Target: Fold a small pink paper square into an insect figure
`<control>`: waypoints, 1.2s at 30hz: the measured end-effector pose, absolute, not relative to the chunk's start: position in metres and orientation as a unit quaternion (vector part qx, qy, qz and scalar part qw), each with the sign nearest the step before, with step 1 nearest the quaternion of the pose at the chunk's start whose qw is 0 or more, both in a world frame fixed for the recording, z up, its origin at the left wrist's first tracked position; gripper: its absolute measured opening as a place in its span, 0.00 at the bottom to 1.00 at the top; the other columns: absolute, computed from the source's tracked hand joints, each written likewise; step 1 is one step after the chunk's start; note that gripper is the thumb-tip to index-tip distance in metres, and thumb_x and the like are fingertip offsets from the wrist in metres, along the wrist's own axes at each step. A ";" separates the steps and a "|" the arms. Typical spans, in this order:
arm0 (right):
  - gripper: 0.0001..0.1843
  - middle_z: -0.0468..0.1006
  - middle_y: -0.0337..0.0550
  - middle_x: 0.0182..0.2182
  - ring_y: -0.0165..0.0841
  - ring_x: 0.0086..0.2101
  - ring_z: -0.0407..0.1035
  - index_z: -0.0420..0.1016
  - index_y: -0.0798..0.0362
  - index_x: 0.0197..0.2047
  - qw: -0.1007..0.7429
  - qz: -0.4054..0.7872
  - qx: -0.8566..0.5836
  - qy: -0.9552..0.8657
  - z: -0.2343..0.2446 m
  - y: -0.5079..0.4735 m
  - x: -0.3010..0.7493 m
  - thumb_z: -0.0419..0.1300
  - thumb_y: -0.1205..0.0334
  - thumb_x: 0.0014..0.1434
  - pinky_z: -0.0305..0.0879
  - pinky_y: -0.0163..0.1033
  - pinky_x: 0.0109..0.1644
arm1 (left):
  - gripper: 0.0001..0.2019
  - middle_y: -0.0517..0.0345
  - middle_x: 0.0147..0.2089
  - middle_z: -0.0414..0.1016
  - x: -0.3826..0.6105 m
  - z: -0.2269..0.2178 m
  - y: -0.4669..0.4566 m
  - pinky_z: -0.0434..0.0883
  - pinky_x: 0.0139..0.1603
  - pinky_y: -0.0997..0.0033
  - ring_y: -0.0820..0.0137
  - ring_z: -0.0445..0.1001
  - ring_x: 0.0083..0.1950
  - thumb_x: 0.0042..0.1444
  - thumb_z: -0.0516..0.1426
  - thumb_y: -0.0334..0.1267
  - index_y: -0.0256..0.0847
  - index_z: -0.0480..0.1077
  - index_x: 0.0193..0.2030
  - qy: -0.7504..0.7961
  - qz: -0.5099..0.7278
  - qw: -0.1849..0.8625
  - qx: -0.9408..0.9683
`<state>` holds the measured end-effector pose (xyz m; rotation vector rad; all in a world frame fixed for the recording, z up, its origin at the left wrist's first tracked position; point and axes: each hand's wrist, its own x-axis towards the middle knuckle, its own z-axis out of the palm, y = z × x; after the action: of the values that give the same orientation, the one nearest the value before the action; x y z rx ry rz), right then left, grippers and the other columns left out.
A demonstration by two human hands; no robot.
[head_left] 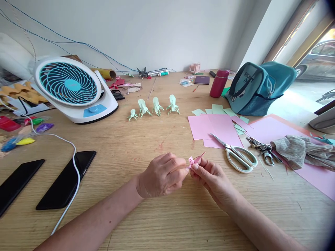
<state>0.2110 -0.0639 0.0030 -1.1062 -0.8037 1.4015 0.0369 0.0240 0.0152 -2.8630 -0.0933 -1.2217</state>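
A small folded pink paper figure [192,161] is held above the wooden table, a thin point sticking out at its upper right. My right hand [213,176] pinches it between thumb and fingers. From the other side my left hand [164,174] is closed, its fingertips touching the figure's left edge; how much paper they grip is partly hidden. Beyond the hands, several pale green folded paper figures [156,106] stand in a row. To the right lie pink paper sheets [211,127] and white-handled scissors [240,158], blades pointing to the upper left.
At left are a white fan [70,83], a phone [66,181] and a white cable [77,170]. A red bottle [220,83] and teal backpack [259,89] stand at the back right. Keys [264,150] and a grey cloth [300,151] rest near the right edge.
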 end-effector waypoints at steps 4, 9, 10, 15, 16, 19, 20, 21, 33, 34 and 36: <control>0.21 0.70 0.38 0.28 0.31 0.30 0.62 0.70 0.51 0.31 0.583 0.527 -0.487 -0.381 -0.002 -0.064 0.211 0.69 0.43 0.54 0.62 0.37 0.37 | 0.03 0.56 0.35 0.73 0.041 0.015 0.012 0.72 0.38 0.68 0.69 0.71 0.36 0.62 0.56 0.36 0.40 0.67 0.40 -0.154 -0.364 -0.178 -0.901; 0.15 0.69 0.38 0.31 0.33 0.33 0.64 0.70 0.49 0.35 0.581 0.470 -0.494 -0.444 -0.010 -0.067 0.209 0.65 0.47 0.61 0.63 0.38 0.39 | 0.06 0.58 0.34 0.72 0.047 0.018 0.003 0.67 0.31 0.75 0.74 0.67 0.31 0.66 0.56 0.38 0.39 0.69 0.38 -0.254 -0.306 -0.339 -0.852; 0.14 0.69 0.38 0.31 0.32 0.33 0.63 0.71 0.50 0.35 0.579 0.463 -0.495 -0.453 -0.011 -0.068 0.209 0.64 0.48 0.62 0.62 0.38 0.39 | 0.06 0.59 0.34 0.72 0.048 0.018 0.002 0.66 0.30 0.76 0.75 0.68 0.31 0.66 0.55 0.36 0.39 0.69 0.38 -0.257 -0.302 -0.357 -0.846; 0.14 0.70 0.39 0.32 0.31 0.32 0.63 0.72 0.51 0.36 0.586 0.484 -0.474 -0.444 -0.013 -0.068 0.209 0.65 0.49 0.62 0.63 0.37 0.38 | 0.05 0.61 0.32 0.68 0.047 0.017 0.005 0.63 0.32 0.76 0.76 0.65 0.31 0.66 0.53 0.30 0.38 0.68 0.37 -0.227 -0.307 -0.333 -0.862; 0.14 0.70 0.39 0.31 0.31 0.32 0.63 0.72 0.51 0.36 0.588 0.493 -0.468 -0.439 -0.012 -0.068 0.208 0.65 0.49 0.61 0.63 0.36 0.38 | 0.07 0.61 0.31 0.66 0.047 0.018 0.006 0.63 0.33 0.76 0.76 0.65 0.32 0.66 0.53 0.29 0.38 0.67 0.36 -0.215 -0.308 -0.324 -0.868; 0.16 0.71 0.39 0.31 0.31 0.32 0.65 0.73 0.51 0.36 0.584 0.515 -0.458 -0.430 -0.010 -0.067 0.208 0.68 0.48 0.58 0.65 0.36 0.38 | 0.10 0.63 0.30 0.63 0.045 0.022 0.008 0.61 0.33 0.77 0.76 0.63 0.32 0.65 0.52 0.27 0.38 0.65 0.32 -0.189 -0.309 -0.308 -0.880; 0.16 0.71 0.39 0.31 0.31 0.32 0.65 0.73 0.51 0.35 0.580 0.519 -0.456 -0.431 -0.009 -0.067 0.208 0.68 0.47 0.58 0.65 0.36 0.38 | 0.10 0.63 0.29 0.62 0.045 0.024 0.008 0.61 0.33 0.77 0.76 0.63 0.31 0.65 0.52 0.27 0.38 0.64 0.31 -0.184 -0.309 -0.305 -0.882; 0.17 0.72 0.39 0.30 0.30 0.31 0.66 0.73 0.52 0.35 0.575 0.523 -0.456 -0.434 -0.008 -0.067 0.208 0.68 0.47 0.58 0.65 0.36 0.38 | 0.11 0.63 0.29 0.62 0.045 0.025 0.008 0.60 0.33 0.77 0.76 0.62 0.31 0.64 0.52 0.27 0.38 0.63 0.30 -0.178 -0.310 -0.302 -0.884; 0.22 0.72 0.39 0.28 0.30 0.29 0.65 0.73 0.52 0.32 0.571 0.555 -0.484 -0.364 -0.003 -0.066 0.205 0.68 0.41 0.54 0.64 0.36 0.34 | 0.10 0.62 0.31 0.76 0.039 0.022 0.023 0.65 0.36 0.79 0.76 0.71 0.33 0.66 0.56 0.32 0.38 0.74 0.33 -0.205 -0.245 -0.385 -0.866; 0.22 0.73 0.39 0.27 0.30 0.29 0.65 0.73 0.53 0.32 0.577 0.546 -0.490 -0.358 -0.005 -0.065 0.205 0.69 0.41 0.53 0.64 0.36 0.33 | 0.09 0.62 0.32 0.77 0.039 0.021 0.024 0.65 0.36 0.78 0.76 0.72 0.33 0.66 0.56 0.32 0.39 0.75 0.35 -0.214 -0.238 -0.392 -0.863; 0.22 0.72 0.38 0.27 0.29 0.28 0.64 0.72 0.53 0.31 0.591 0.528 -0.499 -0.350 -0.007 -0.063 0.206 0.69 0.41 0.53 0.63 0.35 0.33 | 0.08 0.61 0.33 0.77 0.040 0.019 0.025 0.65 0.35 0.78 0.75 0.72 0.33 0.65 0.56 0.32 0.39 0.76 0.38 -0.231 -0.232 -0.388 -0.861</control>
<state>0.2058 -0.0631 -0.0066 -1.1617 -0.8138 1.2293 0.0397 0.0251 0.0192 -3.6804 -0.9886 -0.9934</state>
